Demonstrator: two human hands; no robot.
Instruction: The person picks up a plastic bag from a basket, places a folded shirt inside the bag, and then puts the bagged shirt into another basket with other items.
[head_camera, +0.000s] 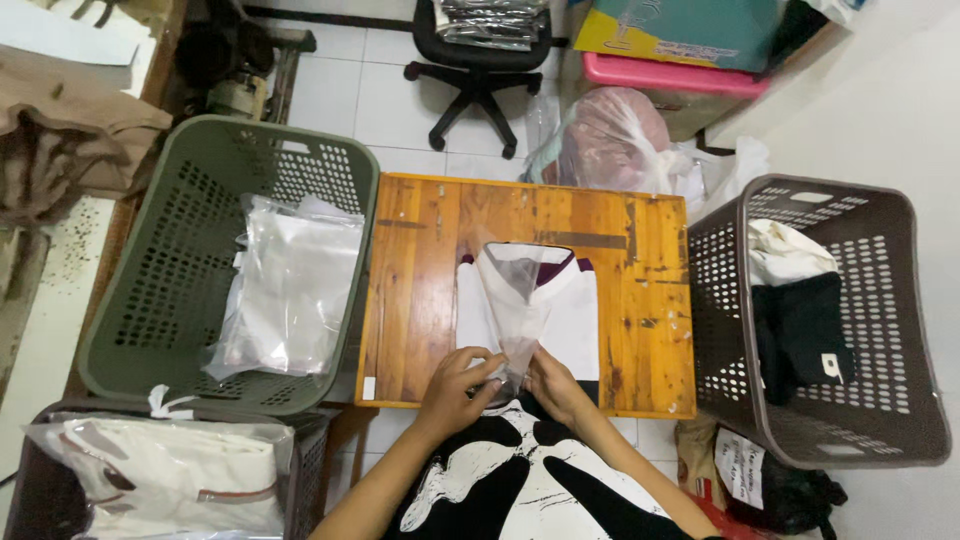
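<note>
Head view: left hand (462, 385) and right hand (553, 388) both pinch the lower end of a clear plastic bag (520, 300), fingers closed on it. Bag lies over a folded white shirt with dark red collar (570, 310) on the orange wooden table (430, 290). Green perforated basket (150, 290) left; brown perforated basket (880, 400) right.

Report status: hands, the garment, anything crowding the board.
Left hand and right hand both pinch the clear plastic bag. Folded white shirt flat on the wooden board. Board otherwise bare; baskets flank it.
</note>
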